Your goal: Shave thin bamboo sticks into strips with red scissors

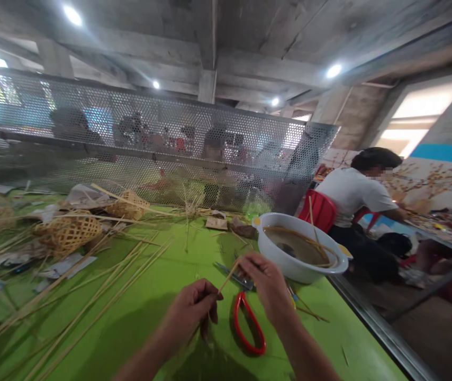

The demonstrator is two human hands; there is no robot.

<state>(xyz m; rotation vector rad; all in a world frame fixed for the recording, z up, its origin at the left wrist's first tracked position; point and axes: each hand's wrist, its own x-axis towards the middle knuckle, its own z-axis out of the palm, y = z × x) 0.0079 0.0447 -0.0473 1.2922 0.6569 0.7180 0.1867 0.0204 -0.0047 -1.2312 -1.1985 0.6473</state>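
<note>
My left hand [198, 307] is closed, thumb against fingers, on the lower end of a thin bamboo strip [228, 279]. The strip slants up to my right hand [261, 278], whose fingers pinch its other end. Both hands are held over the green table. Beneath and between them lies a pair of scissors with red handles [263, 341]; the blades are partly hidden behind my right hand. Just beyond the right hand stands a white basin [271, 256] of murky water, with strips soaking in it and one sticking up.
Long bamboo strips [120, 280] spread over the left of the green table [162, 338]. Woven bamboo baskets [71, 233] lie among scraps at the back left. A perforated metal screen [150, 153] runs along the far edge. A person in a white shirt [351, 193] sits at the right.
</note>
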